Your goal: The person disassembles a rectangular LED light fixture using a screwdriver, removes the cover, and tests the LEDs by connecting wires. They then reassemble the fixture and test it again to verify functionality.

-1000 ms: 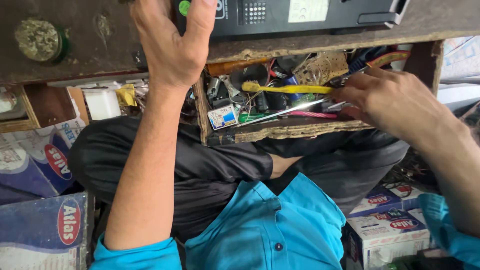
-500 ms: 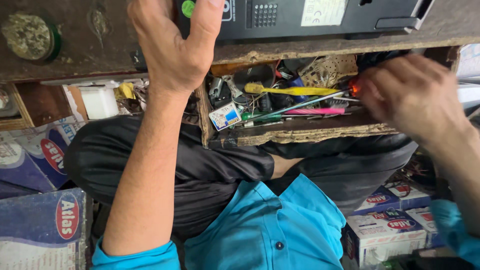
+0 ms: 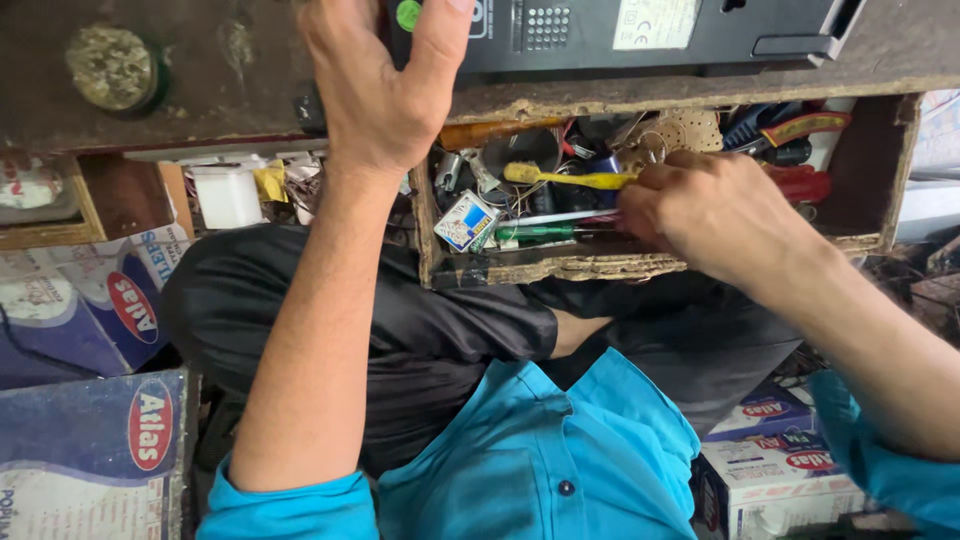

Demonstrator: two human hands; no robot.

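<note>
Two hands at a cluttered workbench drawer

Nearest, cardboard boxes [image 3: 95, 440] lie at the left by the person's dark trousers. Farther, the open wooden drawer [image 3: 560, 268] holds a jumble of tools — the right hand [image 3: 715, 215] reaches into it, fingers curled among the handles beside a yellow-handled screwdriver [image 3: 570, 178] and a green-handled screwdriver [image 3: 540, 232] (which one it grips, if any, I cannot tell). Farthest, the left hand [image 3: 385, 85] rests spread open on the worn benchtop [image 3: 190, 90], its fingers lying against a black electronic device [image 3: 640, 30].
</note>
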